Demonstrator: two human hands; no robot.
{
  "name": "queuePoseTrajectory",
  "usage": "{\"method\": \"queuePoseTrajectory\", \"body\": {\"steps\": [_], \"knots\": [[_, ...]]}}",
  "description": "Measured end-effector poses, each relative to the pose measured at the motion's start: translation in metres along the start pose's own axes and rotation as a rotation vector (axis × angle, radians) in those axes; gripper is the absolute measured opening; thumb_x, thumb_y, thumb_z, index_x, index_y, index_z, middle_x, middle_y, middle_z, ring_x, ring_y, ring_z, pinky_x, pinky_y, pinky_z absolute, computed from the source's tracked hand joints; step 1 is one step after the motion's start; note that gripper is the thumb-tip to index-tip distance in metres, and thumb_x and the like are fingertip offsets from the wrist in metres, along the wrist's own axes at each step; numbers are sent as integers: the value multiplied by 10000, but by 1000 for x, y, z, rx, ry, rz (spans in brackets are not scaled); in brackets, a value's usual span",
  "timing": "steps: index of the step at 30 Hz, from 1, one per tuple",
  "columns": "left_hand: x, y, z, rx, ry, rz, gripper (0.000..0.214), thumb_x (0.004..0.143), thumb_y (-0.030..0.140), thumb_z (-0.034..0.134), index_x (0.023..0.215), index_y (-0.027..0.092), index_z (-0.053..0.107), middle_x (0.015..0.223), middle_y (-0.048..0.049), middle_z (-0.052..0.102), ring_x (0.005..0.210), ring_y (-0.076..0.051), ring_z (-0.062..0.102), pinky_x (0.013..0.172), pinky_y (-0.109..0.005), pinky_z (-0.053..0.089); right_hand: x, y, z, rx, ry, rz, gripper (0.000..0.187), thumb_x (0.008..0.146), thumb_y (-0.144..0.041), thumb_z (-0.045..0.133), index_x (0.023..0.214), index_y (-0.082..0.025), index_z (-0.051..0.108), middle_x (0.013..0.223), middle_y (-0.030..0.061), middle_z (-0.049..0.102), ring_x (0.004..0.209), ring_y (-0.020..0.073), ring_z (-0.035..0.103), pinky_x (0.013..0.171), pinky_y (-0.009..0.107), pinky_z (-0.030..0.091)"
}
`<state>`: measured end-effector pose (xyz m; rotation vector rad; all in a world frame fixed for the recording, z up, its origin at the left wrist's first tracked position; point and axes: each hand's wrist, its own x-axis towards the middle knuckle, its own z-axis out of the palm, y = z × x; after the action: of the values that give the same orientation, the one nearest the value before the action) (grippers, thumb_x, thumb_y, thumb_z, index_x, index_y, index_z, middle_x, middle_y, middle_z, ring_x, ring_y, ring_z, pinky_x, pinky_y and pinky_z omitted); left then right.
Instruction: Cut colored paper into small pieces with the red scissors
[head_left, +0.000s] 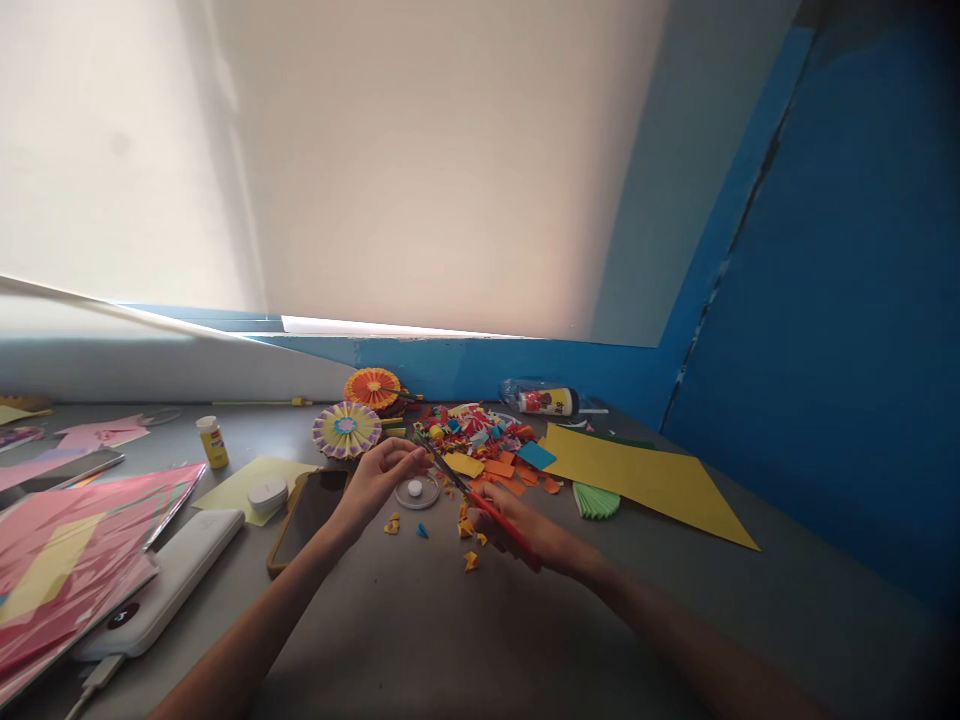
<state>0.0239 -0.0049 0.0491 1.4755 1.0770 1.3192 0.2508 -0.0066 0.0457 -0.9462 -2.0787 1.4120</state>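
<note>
A pair of scissors [491,512] with red handles is gripped in my right hand [517,528], its dark blades pointing up and to the left. Close to the blade tips, my left hand [384,476] is closed in a pinch; whatever sits between the fingertips is too small to make out. Below the hands lie small yellow-orange paper scraps [470,561] and a blue scrap [422,531]. A round clear lid [427,497] with a white centre rests under the left fingers. Just behind is a heap of colourful paper cuttings [472,428].
Two pleated paper rosettes [346,431] stand behind my left hand. A phone [307,520], white power bank [180,570], glue stick [213,443] and pink paper pack [67,570] lie left. To the right are yellow card [645,480], a green paper fan [596,501] and a bottle [547,401].
</note>
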Motion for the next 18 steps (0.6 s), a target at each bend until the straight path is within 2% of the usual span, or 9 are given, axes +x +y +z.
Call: {"method": "queuePoseTrajectory", "body": {"steps": [5, 12, 14, 18], "knots": [[-4, -1, 3, 37, -95, -9, 371, 805, 481, 582, 986, 169, 668, 1005, -81, 708, 987, -229, 632, 826, -280, 468, 1, 1, 0, -8, 32, -16, 439, 790, -618, 531, 820, -194, 420, 680, -34, 464, 540, 79, 415, 488, 209, 345], [4, -4, -11, 129, -61, -27, 392, 781, 489, 600, 976, 161, 689, 912, -74, 713, 878, -205, 635, 753, -260, 468, 0, -5, -3, 111, 7, 32, 461, 702, -592, 645, 811, -188, 452, 752, -3, 535, 657, 110, 525, 542, 206, 385], [6, -2, -17, 216, -112, -2, 386, 791, 490, 580, 951, 156, 691, 885, -71, 714, 838, -195, 634, 723, -253, 464, 3, -4, -3, 142, 40, 47, 470, 685, -599, 654, 793, -193, 444, 741, -7, 525, 628, 102, 511, 516, 200, 374], [6, -4, -31, 528, -242, 19, 377, 783, 500, 565, 821, 153, 707, 770, -58, 714, 737, -192, 636, 667, -249, 450, 10, 1, -7, 89, 203, 43, 491, 677, -644, 624, 742, -202, 419, 714, -6, 495, 610, 111, 487, 498, 212, 374]]}}
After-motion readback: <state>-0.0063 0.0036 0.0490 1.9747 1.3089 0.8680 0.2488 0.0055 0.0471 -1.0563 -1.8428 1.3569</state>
